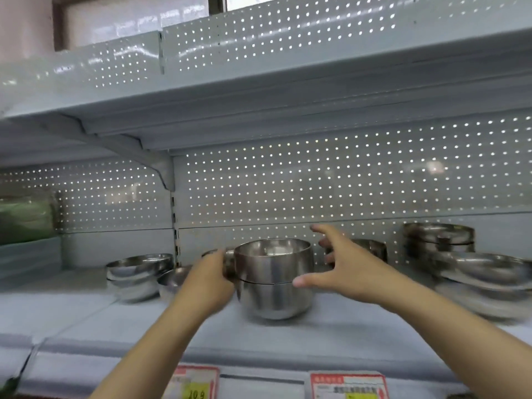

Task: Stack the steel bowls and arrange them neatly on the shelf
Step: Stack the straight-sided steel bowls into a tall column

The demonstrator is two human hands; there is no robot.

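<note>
Two hands flank the two-bowl stack (274, 279) mid-shelf (144, 321): left hand (207, 279) grips its left side, right hand (342, 266) is spread open, thumb touching its right side. More steel bowl stacks sit left (138, 273) and right (486, 279); price tags (347, 385) line the shelf edge.

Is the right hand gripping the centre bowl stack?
No, the right hand is spread open beside the centre bowl stack, only its thumb near the seam, while the left hand holds the other side.
</note>
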